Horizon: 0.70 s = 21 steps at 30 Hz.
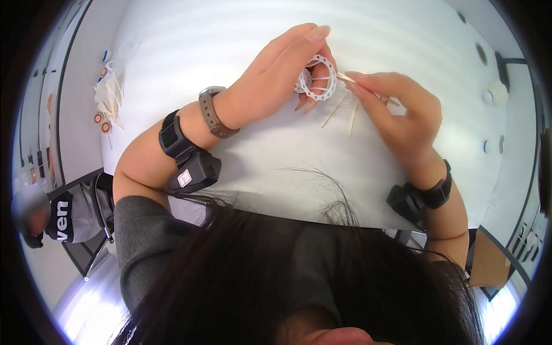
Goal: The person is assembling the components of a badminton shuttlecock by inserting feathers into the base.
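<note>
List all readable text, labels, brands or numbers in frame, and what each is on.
"ven": white letters, turned sideways, on the black part of the bystander's top; anything before it is not visible.
Red-bordered white sticker on the black device strapped to the left forearm: marks too small and blurred to read.
No other text can be made out.

A white table (276, 167) stands between grey partitions (86, 86).
</note>
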Motion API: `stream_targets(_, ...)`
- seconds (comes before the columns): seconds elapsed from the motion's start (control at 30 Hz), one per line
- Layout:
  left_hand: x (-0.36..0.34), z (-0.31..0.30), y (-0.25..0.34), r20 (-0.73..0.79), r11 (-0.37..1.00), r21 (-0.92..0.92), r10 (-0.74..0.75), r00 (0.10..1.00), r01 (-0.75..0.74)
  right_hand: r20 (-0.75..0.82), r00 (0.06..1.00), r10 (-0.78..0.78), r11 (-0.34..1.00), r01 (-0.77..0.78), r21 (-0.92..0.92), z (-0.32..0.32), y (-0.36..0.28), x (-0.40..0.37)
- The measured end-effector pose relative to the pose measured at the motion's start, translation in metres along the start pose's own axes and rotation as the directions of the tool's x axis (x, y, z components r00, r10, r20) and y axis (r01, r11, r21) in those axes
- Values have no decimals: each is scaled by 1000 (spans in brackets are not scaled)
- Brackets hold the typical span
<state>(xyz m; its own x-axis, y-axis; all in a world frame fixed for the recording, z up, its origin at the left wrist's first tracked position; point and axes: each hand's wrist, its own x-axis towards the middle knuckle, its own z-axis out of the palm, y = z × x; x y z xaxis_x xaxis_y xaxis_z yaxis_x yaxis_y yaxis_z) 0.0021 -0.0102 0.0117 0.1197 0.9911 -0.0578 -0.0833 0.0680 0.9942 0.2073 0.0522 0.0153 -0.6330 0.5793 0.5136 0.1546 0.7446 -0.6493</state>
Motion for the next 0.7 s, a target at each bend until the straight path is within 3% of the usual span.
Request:
stream_targets(0.13,-1,2,0,21,1000,24,13,1000,-14,-51,985,-163,986,162,-28,5,6,1)
stream_targets(0.57,0,2,-3,9,994,79,71,997,-71,-49,975,-219,973,214,-86,6,6,2)
stream_targets(0.7,-1,2,0,-29,992,123,18,999,-15,-25,965,-261,957,255,-141,6,7,2)
